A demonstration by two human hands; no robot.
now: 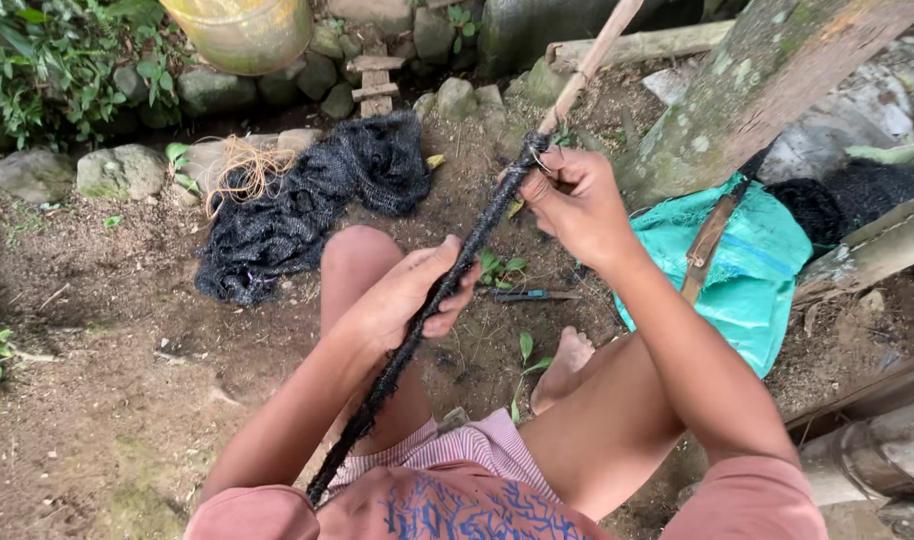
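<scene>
**Operator:** Black netting covers most of the stick point(447, 290). From the end down by my lap, up through my left hand point(412, 300) and on to my right hand point(574, 205), the wood is wound tight. Beyond the right hand the stick runs on bare and pale toward the top of the view.

**Observer:** How are the hands set?

**Operator:** The left hand is closed around the wrapped shaft about halfway along, fingers curled over it. The right hand is higher up, fingers pinched shut right at the edge where the black wrap ends and the bare wood begins, and a thin light strand seems to loop there, though it is too fine for me to be sure.

**Observer:** So how much is done, by your reckoning?

**Operator:** I judge the wrapping well advanced: the long lower part is covered, and the work now sits at the upper edge of the wrap. How far it should reach along the bare part, I cannot tell.

**Observer:** Any material left nearby?

**Operator:** A heap of black net point(297, 205) lies on the dirt beyond the left hand, with a tangle of pale twine point(242, 170) on its far edge. A small dark tool point(532, 295) lies on the ground below the right hand, between the two hands, and a teal sack point(747, 270) sits just outside my right forearm.
</scene>
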